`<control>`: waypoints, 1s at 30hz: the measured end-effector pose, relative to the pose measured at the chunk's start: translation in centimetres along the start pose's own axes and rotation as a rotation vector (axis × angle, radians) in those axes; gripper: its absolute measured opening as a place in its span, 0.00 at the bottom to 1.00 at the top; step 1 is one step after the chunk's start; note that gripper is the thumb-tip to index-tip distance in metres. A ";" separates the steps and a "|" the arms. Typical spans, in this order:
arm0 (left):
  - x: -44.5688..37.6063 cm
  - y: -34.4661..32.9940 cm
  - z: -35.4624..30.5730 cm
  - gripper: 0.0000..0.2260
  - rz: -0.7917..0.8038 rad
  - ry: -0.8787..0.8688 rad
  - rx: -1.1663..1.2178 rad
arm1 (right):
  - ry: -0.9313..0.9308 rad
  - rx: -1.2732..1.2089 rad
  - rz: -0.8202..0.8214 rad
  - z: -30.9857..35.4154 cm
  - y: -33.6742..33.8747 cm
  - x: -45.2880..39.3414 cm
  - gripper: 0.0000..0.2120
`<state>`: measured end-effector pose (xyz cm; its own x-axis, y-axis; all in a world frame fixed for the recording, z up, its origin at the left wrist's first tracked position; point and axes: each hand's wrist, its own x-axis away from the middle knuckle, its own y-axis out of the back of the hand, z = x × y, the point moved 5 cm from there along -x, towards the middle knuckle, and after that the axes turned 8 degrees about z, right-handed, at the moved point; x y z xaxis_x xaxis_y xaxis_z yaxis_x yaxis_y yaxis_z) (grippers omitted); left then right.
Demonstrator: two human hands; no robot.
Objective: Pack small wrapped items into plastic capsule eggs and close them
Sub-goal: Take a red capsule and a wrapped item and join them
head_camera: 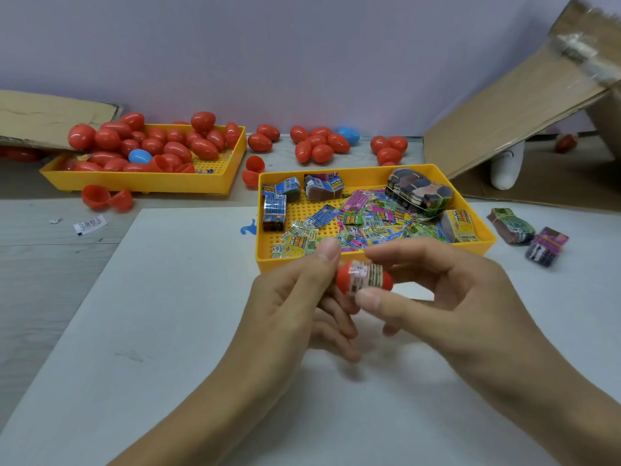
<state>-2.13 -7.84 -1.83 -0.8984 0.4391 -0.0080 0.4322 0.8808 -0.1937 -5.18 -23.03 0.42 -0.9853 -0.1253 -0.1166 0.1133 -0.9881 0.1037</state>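
Both hands on 1 red capsule egg (364,278), held just in front of the near yellow tray (376,255). Left hand (289,307) grips the left half, thumb on top. Right hand (447,290) pinches the right half between thumb and forefinger. Halves not seated: rolled wrapped item (366,275) shows in the gap. Loose wrapped packets (366,223) fill that tray. Second tray (148,179) of red eggs sits behind-left of it.
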 end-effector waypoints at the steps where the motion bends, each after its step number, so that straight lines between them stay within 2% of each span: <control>1: 0.0 0.0 -0.1 0.23 -0.003 -0.021 -0.011 | 0.033 0.045 0.004 0.1 -0.2 0.1 0.17; 4: 0.2 -0.1 -0.7 0.07 -0.017 -0.146 -0.034 | 0.082 0.055 0.051 0.2 -0.5 0.2 0.20; 6: 0.3 0.1 -0.9 0.10 -0.024 -0.228 -0.069 | 0.054 -0.020 0.033 0.1 -0.2 0.0 0.20; 9: 0.6 0.1 -1.1 0.17 -0.022 -0.303 -0.105 | -0.068 -0.154 -0.020 0.0 0.3 -0.3 0.12; 11: 0.7 -0.1 -1.2 0.20 0.010 -0.339 -0.112 | -0.125 -0.116 0.007 0.0 0.1 -0.4 0.13; 13: 0.7 -0.3 -1.1 0.22 0.035 -0.372 -0.136 | -0.109 -0.075 0.012 0.1 0.0 -0.4 0.14; 15: 0.6 -0.3 -1.1 0.24 0.043 -0.378 -0.151 | -0.043 -0.083 -0.007 0.3 0.1 -0.3 0.10; 17: 0.6 -0.2 -0.9 0.24 0.038 -0.334 -0.113 | 0.024 -0.050 -0.015 0.3 0.2 -0.2 0.11; 20: 0.4 -0.2 -0.4 0.18 0.026 -0.150 0.044 | 0.078 0.049 -0.020 0.1 0.1 0.0 0.16; 22: 0.3 -0.4 -0.2 0.14 0.041 -0.107 0.044 | 0.101 0.093 -0.013 0.2 -0.1 0.0 0.17; 25: 0.3 -0.3 -0.7 0.08 -0.001 -0.187 -0.019 | 0.120 0.071 0.013 0.3 -0.1 0.0 0.18; 27: 0.4 -0.1 -1.1 0.13 -0.018 -0.258 -0.092 | 0.076 -0.022 -0.009 0.2 0.3 -0.2 0.17; 30: 0.6 0.0 -1.3 0.20 -0.025 -0.344 -0.141 | -0.051 -0.158 -0.031 0.1 0.5 -0.5 0.10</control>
<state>-2.55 -7.30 -0.54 -0.8723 0.3529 -0.3386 0.3945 0.9169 -0.0607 -4.68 -23.48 0.63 -0.9933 -0.0937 -0.0670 0.0975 -0.9937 -0.0557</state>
